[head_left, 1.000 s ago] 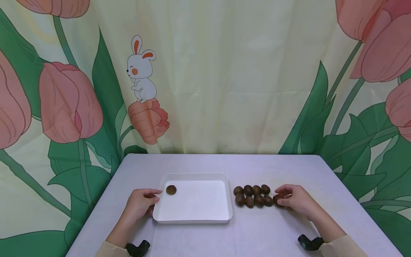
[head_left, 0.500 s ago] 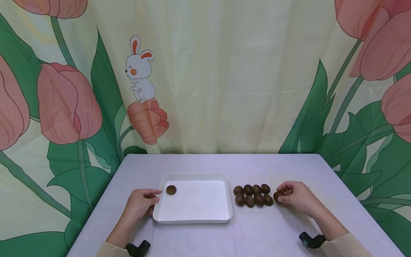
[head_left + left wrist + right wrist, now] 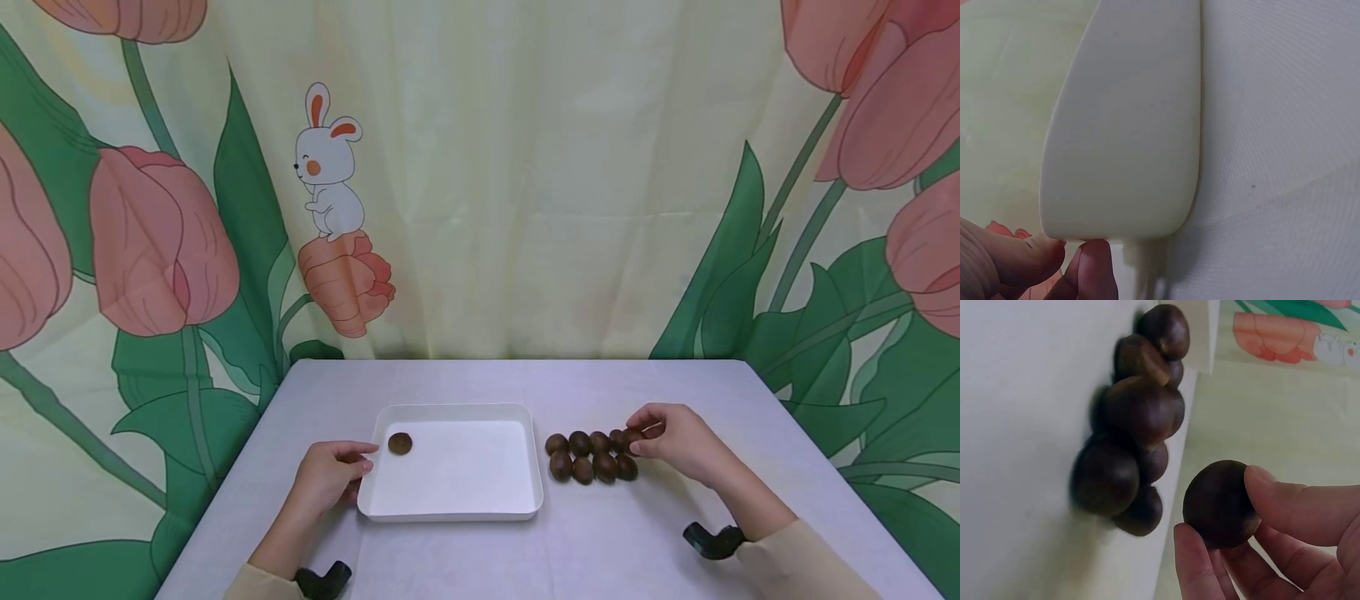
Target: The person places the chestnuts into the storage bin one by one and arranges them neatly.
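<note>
Chestnuts on white table, tulip curtain behind

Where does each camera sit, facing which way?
Head: worn on the head, facing forward and down at tray, chestnuts and curtain; left hand and right hand show.
Left wrist: worn there, facing the tray's side; left hand partly shows.
Right wrist: worn there, facing chestnuts; right hand shows, pinching one.
Head and right wrist share the chestnuts.

White cloth-covered table; pale curtain hangs behind its far edge. Curtain print noted: white rabbit on orange carrot, above far left corner; pink tulips beyond both side edges.
</note>
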Demonstrator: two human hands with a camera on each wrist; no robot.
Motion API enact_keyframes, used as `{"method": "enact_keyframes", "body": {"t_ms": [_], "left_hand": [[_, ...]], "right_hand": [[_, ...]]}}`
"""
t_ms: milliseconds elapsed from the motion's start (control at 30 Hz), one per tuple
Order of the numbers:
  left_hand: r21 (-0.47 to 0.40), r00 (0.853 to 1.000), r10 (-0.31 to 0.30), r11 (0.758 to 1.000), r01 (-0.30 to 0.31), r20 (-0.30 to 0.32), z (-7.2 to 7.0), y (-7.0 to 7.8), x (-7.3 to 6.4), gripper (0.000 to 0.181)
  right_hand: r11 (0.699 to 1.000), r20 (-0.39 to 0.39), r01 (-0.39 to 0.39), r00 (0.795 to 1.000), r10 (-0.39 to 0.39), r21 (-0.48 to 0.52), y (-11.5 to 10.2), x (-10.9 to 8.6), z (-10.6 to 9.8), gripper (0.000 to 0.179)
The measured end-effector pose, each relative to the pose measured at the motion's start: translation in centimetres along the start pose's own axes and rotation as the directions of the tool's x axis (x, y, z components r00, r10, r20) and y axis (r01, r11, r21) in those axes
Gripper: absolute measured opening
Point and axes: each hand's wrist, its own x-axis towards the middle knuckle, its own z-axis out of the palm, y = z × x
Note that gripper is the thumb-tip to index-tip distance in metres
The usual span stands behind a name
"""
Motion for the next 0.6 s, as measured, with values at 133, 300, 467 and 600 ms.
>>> {"method": "enact_keyframes", "body": {"t_ms": [133,300,467,600], "left_hand": [[-0.003,1.000,-0.003,1.000,0.003,0.000,0.1,0.0,-0.1,0.030],[-0.007,1.000,0.011,1.000,-0.011,0.004,0.1,0.0,-0.1,0.030],[0.000,1.000,0.026,1.000,-0.026,0.003,0.0,0.0,0.0,0.031],[0.006,0.999,0.038,0.999,-0.038,0.002,-0.1,0.0,-0.1,0.030]], "right_hand": [[0.999,0.012,0.035,0.999,-0.035,0.013,-1.2,0.1,0.5,0.028],[0.998,0.029,0.048,0.998,-0.049,0.030,-2.7,0.5,1.4,0.027],[0.997,0.037,0.061,0.997,-0.063,0.052,-4.3,1.0,2.5,0.025],[0.995,0.041,0.076,0.996,-0.079,0.070,-5.5,1.4,3.4,0.024]]}}
